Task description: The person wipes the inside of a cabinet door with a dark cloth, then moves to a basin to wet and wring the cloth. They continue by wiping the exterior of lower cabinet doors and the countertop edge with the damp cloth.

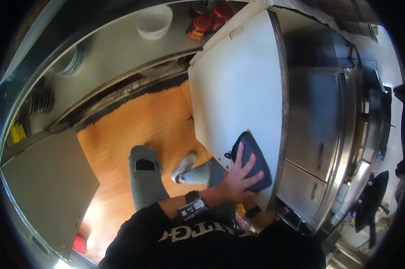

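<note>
My left hand (241,178) reaches across my body. Its fingers are spread over a folded dark grey cloth (259,161), pressing it flat against the white face of an open cabinet door (236,84). A small black loop sticks out from the cloth's left side. The cloth lies near the door's lower end, beside the rough, bare long edge. Of my right arm, the forearm and a black wristband show by the door's near corner. My right hand is mostly hidden behind the left hand and the door, so its grip is unclear.
A cabinet shelf (115,50) holds a white bowl (154,22), stacked plates (75,60) and red-lidded jars (201,25). Another open door (51,188) stands at left. Steel cabinet fronts (313,121) and a dark pan (370,201) are at right. My knee is above the wood-patterned floor (138,117).
</note>
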Action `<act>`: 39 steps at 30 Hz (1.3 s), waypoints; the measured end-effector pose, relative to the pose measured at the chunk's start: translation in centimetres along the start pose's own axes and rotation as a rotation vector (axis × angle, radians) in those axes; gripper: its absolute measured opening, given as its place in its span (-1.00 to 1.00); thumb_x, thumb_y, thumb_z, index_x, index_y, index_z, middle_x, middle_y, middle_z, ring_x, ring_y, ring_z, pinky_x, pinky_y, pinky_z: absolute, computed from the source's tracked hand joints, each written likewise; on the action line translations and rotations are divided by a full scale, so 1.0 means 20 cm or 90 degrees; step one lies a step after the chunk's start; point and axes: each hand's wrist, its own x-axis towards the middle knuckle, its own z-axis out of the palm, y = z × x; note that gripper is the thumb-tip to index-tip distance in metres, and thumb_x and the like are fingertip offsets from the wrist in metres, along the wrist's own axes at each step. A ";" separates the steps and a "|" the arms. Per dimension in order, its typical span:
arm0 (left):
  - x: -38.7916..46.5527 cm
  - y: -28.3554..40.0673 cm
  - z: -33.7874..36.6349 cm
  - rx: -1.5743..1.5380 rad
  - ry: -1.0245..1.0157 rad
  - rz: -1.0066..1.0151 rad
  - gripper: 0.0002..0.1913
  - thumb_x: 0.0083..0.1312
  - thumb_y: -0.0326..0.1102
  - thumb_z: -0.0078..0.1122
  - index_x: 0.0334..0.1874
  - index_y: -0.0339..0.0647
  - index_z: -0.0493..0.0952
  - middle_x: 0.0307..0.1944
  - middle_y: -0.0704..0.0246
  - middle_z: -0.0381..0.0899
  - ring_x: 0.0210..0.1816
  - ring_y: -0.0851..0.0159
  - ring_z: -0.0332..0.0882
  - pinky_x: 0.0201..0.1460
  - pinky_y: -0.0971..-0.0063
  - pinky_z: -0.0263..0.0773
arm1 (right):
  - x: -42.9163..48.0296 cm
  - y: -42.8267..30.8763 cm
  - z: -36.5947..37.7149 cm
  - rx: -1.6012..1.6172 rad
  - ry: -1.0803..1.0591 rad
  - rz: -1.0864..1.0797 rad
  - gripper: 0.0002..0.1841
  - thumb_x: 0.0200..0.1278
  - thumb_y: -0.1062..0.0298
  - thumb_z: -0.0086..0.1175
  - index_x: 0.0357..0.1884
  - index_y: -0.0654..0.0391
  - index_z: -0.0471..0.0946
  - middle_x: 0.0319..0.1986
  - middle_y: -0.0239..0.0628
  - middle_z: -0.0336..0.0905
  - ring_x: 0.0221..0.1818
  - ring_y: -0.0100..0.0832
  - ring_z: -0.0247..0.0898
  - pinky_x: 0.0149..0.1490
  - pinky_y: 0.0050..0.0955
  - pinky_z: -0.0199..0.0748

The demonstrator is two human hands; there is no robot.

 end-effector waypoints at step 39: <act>1.03 -0.27 -0.51 0.116 0.060 0.060 -0.28 0.49 0.06 -0.37 0.51 -0.34 -0.16 0.53 -0.03 -0.35 0.52 -0.22 -0.48 0.51 0.02 -0.36 | -0.09 0.24 0.11 -0.049 0.165 -0.174 -0.49 0.39 0.18 0.02 0.25 0.31 0.31 0.17 -0.05 0.36 0.21 -0.23 0.27 0.25 -0.31 0.28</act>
